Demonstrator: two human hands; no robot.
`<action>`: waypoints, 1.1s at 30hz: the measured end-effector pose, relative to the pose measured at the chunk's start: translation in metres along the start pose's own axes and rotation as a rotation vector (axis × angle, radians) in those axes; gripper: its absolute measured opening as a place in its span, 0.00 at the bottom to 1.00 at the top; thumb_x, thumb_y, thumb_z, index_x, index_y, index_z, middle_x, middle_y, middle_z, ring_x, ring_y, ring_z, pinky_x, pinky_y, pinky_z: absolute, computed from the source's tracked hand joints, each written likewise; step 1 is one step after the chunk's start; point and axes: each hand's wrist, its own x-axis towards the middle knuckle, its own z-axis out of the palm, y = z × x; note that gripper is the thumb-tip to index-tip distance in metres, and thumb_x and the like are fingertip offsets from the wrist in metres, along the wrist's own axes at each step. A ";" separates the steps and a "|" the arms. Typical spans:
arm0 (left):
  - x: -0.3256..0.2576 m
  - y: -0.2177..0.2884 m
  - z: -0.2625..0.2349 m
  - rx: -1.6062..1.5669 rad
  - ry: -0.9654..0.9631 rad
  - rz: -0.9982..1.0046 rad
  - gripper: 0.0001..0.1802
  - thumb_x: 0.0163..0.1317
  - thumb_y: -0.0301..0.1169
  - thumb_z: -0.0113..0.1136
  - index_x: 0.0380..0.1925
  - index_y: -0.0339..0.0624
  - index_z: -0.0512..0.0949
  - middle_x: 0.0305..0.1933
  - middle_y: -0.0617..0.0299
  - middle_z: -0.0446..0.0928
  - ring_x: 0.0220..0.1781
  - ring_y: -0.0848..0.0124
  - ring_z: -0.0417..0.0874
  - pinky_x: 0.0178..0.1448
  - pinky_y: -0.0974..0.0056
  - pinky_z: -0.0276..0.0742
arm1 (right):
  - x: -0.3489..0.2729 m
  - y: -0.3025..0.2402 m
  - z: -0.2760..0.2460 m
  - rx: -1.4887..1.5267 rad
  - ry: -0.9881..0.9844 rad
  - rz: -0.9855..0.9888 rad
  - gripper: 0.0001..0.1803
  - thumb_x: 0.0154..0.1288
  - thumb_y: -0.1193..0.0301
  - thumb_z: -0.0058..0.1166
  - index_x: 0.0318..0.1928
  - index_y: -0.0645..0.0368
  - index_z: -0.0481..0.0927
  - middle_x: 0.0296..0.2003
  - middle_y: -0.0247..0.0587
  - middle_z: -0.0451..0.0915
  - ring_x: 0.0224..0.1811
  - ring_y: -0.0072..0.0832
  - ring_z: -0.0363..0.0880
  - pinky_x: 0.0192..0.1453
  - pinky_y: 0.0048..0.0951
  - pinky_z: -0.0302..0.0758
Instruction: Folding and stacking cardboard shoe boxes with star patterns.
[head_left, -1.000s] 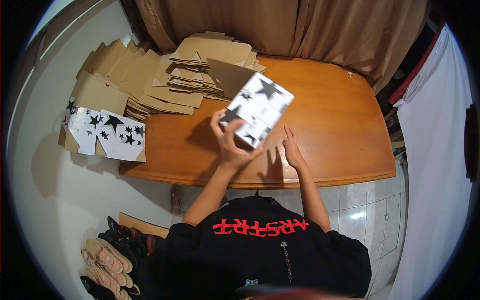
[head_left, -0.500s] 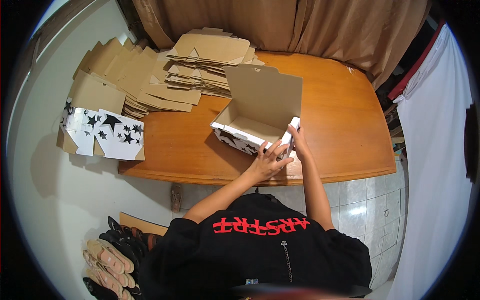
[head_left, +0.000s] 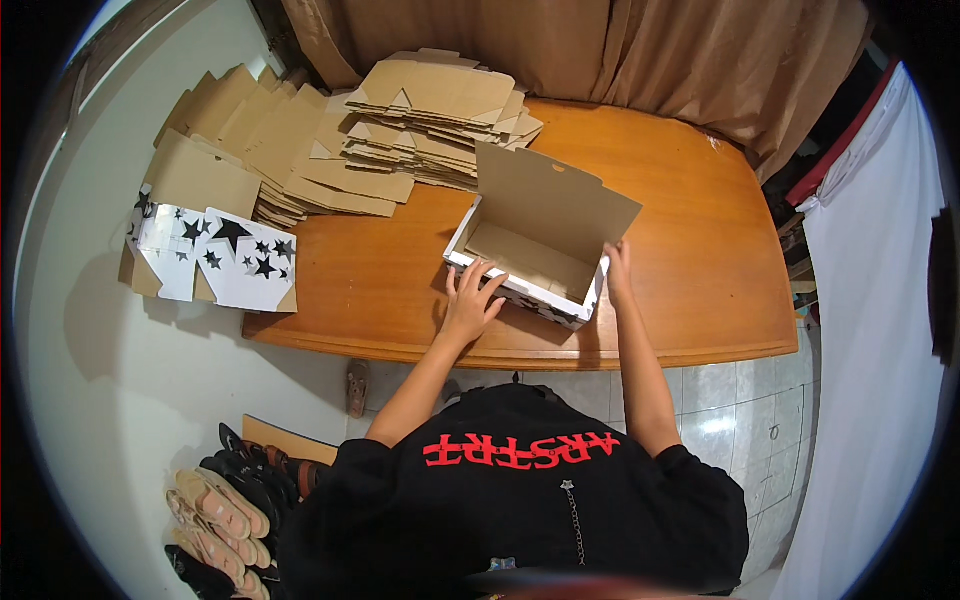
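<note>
Box [head_left: 530,262] on the worktop [head_left: 695,250], right of centre, near the front edge; set askew, its right end closer to the person than its left. Walls up, lid [head_left: 555,195] raised at the rear. Interior plain brown; rims white; front wall white with black stars. No contents seen inside.

Left hand [head_left: 473,305]: at the left part of the front wall, fingers spread wide, tips at the rim; palm down.

Right hand [head_left: 620,268]: at the right end of the box, fingertips touching the rim beside the lower right corner of the lid. Fingers fairly close together; cannot tell whether they pinch the wall, thumb not clearly seen.

Behind and left of the box: a pile of flat brown cards [head_left: 435,95], layers uneven, some with notched edges. Farther left, more brown cards [head_left: 235,120], overlapping and fanned. In front of these, at the left end of the worktop, a white starred card [head_left: 245,262], with brown parts showing at its edges.

Surroundings: brown curtain [head_left: 500,35] behind the worktop; white cloth [head_left: 870,230] hanging at right; sandals [head_left: 220,510] clustered at lower left. Person wears a black shirt [head_left: 400,530] with red lettering and a short chain [head_left: 574,520].
</note>
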 end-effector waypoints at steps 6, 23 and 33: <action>-0.003 -0.010 0.014 -0.167 0.165 -0.007 0.12 0.54 0.33 0.61 0.39 0.49 0.78 0.60 0.58 0.65 0.68 0.51 0.57 0.67 0.41 0.52 | -0.023 -0.105 0.026 0.273 0.111 -0.554 0.18 0.62 0.70 0.52 0.52 0.63 0.71 0.46 0.41 0.74 0.49 0.27 0.70 0.52 0.27 0.68; -0.006 -0.020 0.017 -0.223 0.307 -0.025 0.11 0.45 0.39 0.69 0.23 0.46 0.82 0.58 0.44 0.63 0.63 0.47 0.58 0.65 0.47 0.54 | -0.116 -0.091 0.053 -0.919 -0.022 -0.492 0.22 0.39 0.57 0.68 0.26 0.59 0.73 0.37 0.44 0.72 0.43 0.42 0.68 0.47 0.41 0.68; -0.001 -0.006 0.029 -0.284 0.435 -0.227 0.14 0.41 0.38 0.73 0.13 0.44 0.79 0.57 0.51 0.64 0.61 0.54 0.62 0.65 0.47 0.50 | -0.126 -0.051 0.079 -1.206 0.142 -0.539 0.26 0.46 0.58 0.63 0.50 0.41 0.76 0.53 0.44 0.69 0.56 0.47 0.62 0.51 0.53 0.61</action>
